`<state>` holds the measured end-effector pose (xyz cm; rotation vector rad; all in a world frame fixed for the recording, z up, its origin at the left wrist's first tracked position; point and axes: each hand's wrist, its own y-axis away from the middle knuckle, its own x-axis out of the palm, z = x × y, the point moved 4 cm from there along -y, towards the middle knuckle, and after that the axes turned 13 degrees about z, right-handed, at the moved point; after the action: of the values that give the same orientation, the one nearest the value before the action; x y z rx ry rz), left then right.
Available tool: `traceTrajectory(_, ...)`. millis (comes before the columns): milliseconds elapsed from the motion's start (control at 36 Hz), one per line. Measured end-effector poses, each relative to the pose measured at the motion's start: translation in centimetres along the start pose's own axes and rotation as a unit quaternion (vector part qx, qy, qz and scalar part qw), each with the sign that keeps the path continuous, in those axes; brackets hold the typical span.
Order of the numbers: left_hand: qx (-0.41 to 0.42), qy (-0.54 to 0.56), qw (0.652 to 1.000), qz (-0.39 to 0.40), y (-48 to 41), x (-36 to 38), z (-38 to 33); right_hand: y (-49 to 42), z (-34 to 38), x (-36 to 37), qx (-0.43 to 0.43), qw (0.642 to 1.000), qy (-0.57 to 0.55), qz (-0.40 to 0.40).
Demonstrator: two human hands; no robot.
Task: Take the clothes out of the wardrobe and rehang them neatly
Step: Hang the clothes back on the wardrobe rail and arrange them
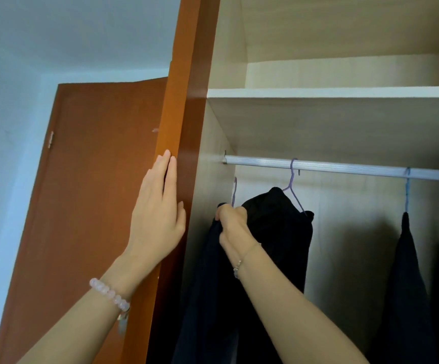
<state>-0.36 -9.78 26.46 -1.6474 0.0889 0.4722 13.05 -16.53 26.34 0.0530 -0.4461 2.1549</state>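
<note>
while left hand (158, 214) rests flat on the door (184, 101), right hand (233, 223) grips a dark garment (208, 285) cut off below

A silver rail (344, 168) spans the frame's middle right. Hooked over it: a purple hanger (292, 179) bearing a black garment (286, 232), and farther right a blue hanger (407, 190) with a navy garment (407, 271).

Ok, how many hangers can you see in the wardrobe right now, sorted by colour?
Purple: 2. One purple hanger is hooked on the rail; a second purple hanger is off the rail, its hook above the right hand, which grips a dark garment.
Blue: 1. The blue hanger is hooked on the rail.
Total: 3 hangers.
</note>
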Motion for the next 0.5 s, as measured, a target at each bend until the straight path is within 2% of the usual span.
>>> traceTrajectory(194,0.001,0.024,1.0,-0.019,0.0,0.1,0.0,0.4,-0.5,0.6,0.017,0.999,-0.03,-0.002)
traceTrajectory(417,0.001,0.02,1.0,-0.02,0.3,0.0,0.2,1.5,-0.3,-1.6,-0.017,1.0,0.013,-0.01)
traceTrajectory(500,0.002,0.056,0.998,-0.027,0.5,-0.2,0.3,2.0,-0.8,-2.8,-0.02,0.999,0.03,-0.014)
